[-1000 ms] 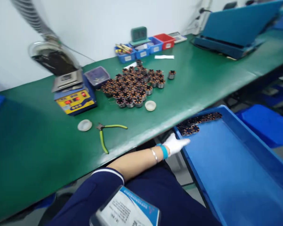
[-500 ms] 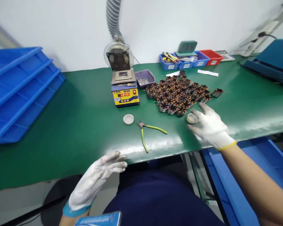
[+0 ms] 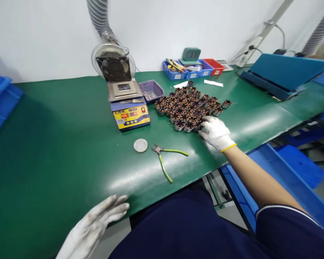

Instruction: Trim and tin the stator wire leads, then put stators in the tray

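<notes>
Gloved in white, my right hand [image 3: 216, 132] reaches the front right corner of a tightly packed group of metal-cased motor coils [image 3: 184, 116]. Its fingers curl at one of them, and what they grip is hidden. My left hand [image 3: 93, 223], also gloved, hangs over the table's front edge with fingers stretched out and nothing in it. Between the hands lie green-handled cutting pliers [image 3: 162, 158], jaws and handles spread. A small round whitish dish [image 3: 140, 145] sits just left of the pliers.
A yellow-and-blue solder pot [image 3: 131, 117] with a lit display stands behind the dish, under a fume hose [image 3: 98, 16]. Beside it is a purple tray [image 3: 158, 86]. Blue bins [image 3: 175, 75] and a red bin [image 3: 214, 66] line the wall. Blue crates [image 3: 0, 97] stand left.
My right hand has moved from around a second whitish dish to the corner of the coil group; that dish is no longer visible. The view has turned right. My left hand stays stretched out.
</notes>
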{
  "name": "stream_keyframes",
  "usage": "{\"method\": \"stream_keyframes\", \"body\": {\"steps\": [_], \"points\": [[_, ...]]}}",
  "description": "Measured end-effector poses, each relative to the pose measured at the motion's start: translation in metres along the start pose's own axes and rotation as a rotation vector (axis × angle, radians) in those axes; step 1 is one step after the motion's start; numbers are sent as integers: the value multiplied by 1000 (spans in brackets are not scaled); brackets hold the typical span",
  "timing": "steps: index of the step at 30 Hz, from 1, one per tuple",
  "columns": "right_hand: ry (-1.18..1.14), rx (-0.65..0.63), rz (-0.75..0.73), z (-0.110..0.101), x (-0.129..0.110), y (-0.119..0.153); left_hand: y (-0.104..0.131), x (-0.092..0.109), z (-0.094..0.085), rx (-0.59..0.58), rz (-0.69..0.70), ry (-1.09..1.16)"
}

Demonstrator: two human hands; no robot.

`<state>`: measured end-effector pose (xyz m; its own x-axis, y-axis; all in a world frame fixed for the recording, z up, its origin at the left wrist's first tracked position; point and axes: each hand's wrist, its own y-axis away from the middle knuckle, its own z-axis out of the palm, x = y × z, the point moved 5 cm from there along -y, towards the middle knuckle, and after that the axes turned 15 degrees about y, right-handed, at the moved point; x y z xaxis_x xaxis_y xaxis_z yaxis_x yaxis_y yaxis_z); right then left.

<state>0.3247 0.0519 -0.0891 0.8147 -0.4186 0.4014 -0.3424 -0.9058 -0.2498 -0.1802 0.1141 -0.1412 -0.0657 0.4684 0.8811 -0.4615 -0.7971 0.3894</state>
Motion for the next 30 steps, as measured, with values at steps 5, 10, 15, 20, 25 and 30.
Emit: {"method": "stream_keyframes", "body": {"steps": [5,10,15,20,25,30], "points": [[-25,62,-64,5,-9,-8,-18,39,55,-85,83,-44],[-40,-9,-33,11,-1,-10,-51,72,86,25,303,20],[-342,367,-228,-50,-35,16,-79,77,127,52,294,111],[-704,620,-669,-129,-129,32,-101,40,179,-282,-113,309],[-921,537,-466,-134,-159,27,-111,42,162,-94,65,510],[-1488,181,-832,-127,-164,34,-113,51,147,-71,122,504]]}}
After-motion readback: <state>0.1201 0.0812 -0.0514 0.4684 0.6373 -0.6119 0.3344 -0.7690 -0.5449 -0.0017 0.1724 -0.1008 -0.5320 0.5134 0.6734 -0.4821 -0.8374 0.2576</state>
